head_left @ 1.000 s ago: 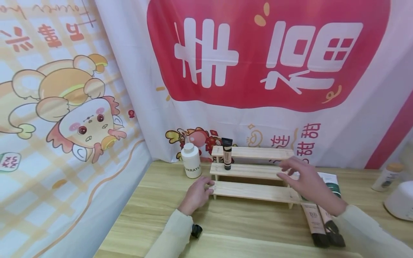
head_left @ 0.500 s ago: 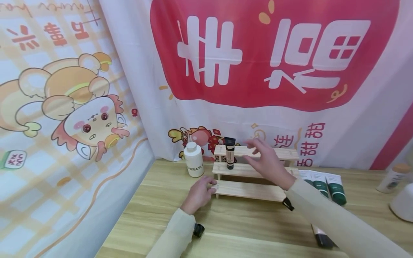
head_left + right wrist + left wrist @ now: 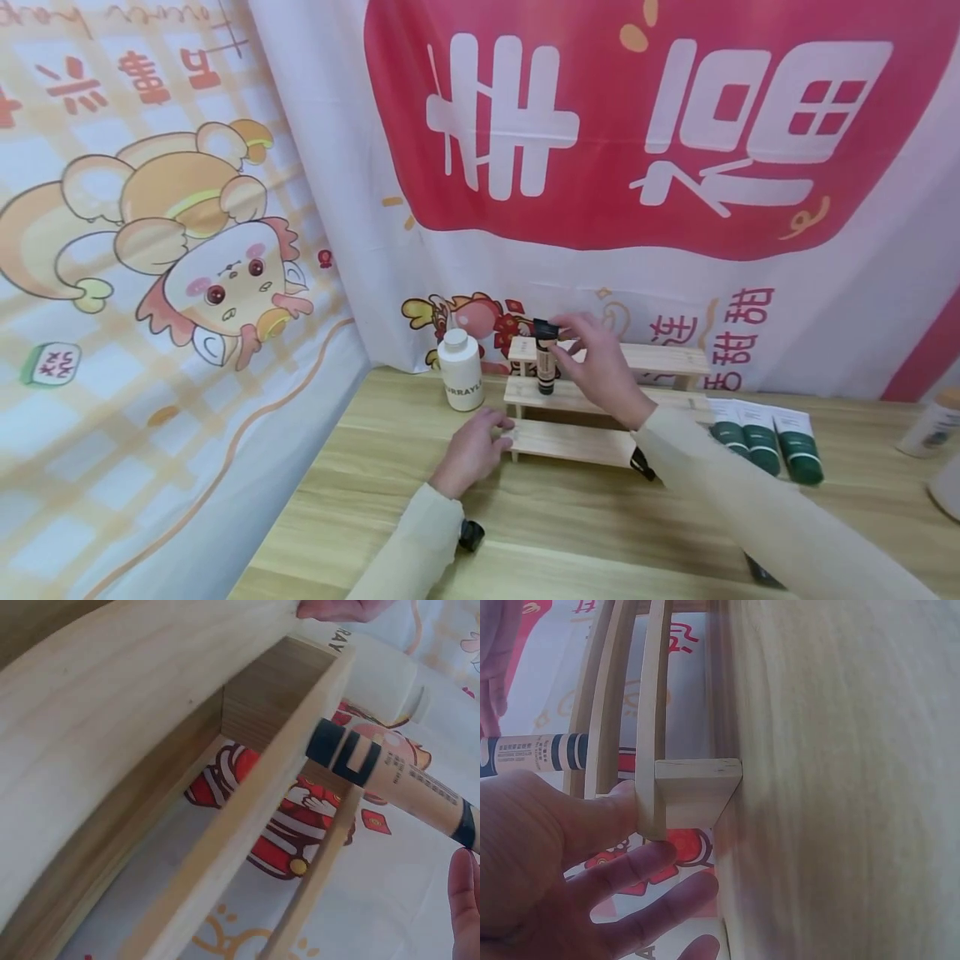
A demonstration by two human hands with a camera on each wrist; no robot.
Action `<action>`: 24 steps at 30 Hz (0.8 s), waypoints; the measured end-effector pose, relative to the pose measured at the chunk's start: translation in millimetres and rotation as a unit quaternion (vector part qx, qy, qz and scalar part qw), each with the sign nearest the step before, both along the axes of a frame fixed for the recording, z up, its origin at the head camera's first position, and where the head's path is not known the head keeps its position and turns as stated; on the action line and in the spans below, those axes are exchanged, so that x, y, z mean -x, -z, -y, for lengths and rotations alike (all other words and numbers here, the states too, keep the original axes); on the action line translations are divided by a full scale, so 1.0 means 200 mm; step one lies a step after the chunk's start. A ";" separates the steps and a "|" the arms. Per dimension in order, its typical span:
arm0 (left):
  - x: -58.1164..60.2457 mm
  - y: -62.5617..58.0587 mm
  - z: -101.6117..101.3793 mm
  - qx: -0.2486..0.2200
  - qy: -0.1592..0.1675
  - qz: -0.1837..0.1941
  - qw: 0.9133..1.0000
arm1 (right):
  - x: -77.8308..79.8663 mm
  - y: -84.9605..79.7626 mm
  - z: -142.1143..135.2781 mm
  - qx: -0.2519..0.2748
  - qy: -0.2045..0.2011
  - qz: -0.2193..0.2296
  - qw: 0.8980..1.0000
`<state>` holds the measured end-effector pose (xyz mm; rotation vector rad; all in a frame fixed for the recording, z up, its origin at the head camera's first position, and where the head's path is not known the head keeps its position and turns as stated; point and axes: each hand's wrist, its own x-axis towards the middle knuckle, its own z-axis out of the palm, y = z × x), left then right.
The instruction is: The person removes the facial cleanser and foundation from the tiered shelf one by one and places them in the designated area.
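Note:
A small beige tube with a black cap [image 3: 546,367] stands upright on the middle tier of a three-tier wooden rack [image 3: 570,440]. My right hand [image 3: 600,367] has its thumb and fingers at the tube's upper end, pinching it by the cap. In the right wrist view a fingertip [image 3: 465,881] meets the tube [image 3: 412,784] near that end. My left hand [image 3: 471,450] holds the left end of the rack's lowest tier. The left wrist view shows its thumb and index finger at the edge of the plank [image 3: 652,712], the other fingers spread.
A white bottle [image 3: 461,371] stands left of the rack. Several white-and-green tubes [image 3: 798,446] lie to its right on the wooden table [image 3: 600,533]. Another white bottle [image 3: 930,425] is at the far right. Printed cloth [image 3: 480,250] hangs behind.
My right hand has moved left from the rack's right end to the small tube. The left hand has stayed on the lowest tier. The head view has shifted slightly.

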<state>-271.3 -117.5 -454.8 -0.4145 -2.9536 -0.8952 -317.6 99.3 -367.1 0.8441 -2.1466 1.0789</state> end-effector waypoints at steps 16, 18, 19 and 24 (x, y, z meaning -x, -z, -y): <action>0.00 0.01 -0.02 0.006 0.003 -0.008 1.000 | 0.02 0.06 0.01 0.037 0.033 -0.026 0.998; 0.00 0.01 -0.02 0.007 -0.001 -0.006 1.000 | 0.01 0.05 -0.01 0.042 0.024 -0.036 0.998; 0.00 0.01 -0.02 0.007 -0.003 -0.005 1.000 | 0.01 0.05 -0.02 0.045 0.019 -0.040 0.998; 0.00 0.01 0.00 0.000 -0.008 -0.003 1.000 | -0.03 0.02 -0.11 0.045 0.021 -0.069 0.996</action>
